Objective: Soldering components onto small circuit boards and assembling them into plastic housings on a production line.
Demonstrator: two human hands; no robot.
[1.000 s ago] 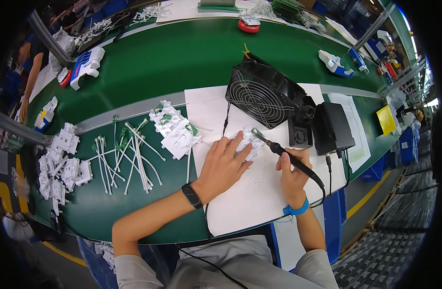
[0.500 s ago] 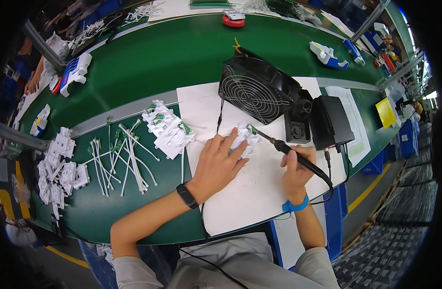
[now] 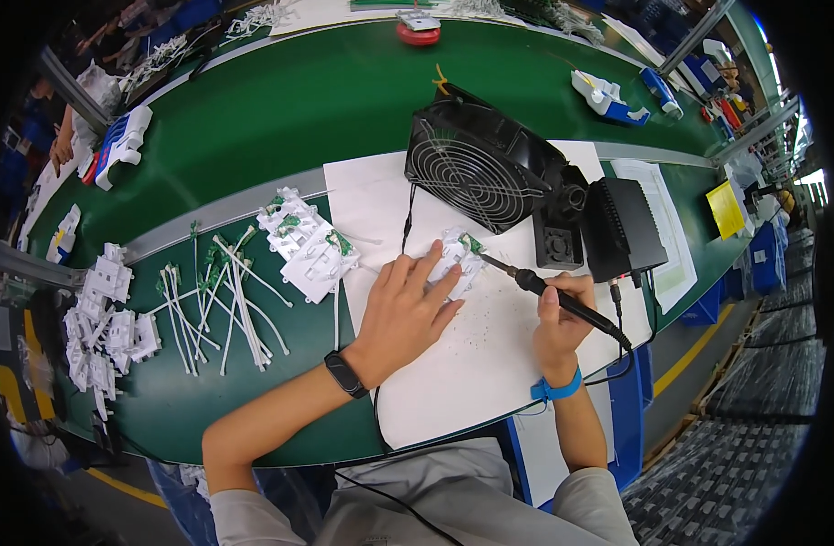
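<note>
My left hand (image 3: 404, 309) lies flat on a white sheet (image 3: 472, 364), its fingers pressing down a small white plastic part with a green circuit board (image 3: 460, 252). My right hand (image 3: 560, 320) grips a black soldering iron (image 3: 562, 301) like a pen; its tip touches the green board at the part's right edge. A black band is on my left wrist, a blue strap on my right.
A black fan (image 3: 479, 162) stands just behind the part, with a black soldering station (image 3: 622, 229) to its right. A pile of white parts with green boards (image 3: 308, 241) and loose white wires (image 3: 226, 300) lie left. More white plastic pieces (image 3: 103, 318) sit at far left.
Both hands stay on the part and iron; the whole view has shifted slightly as my head moved. No object changed place.
</note>
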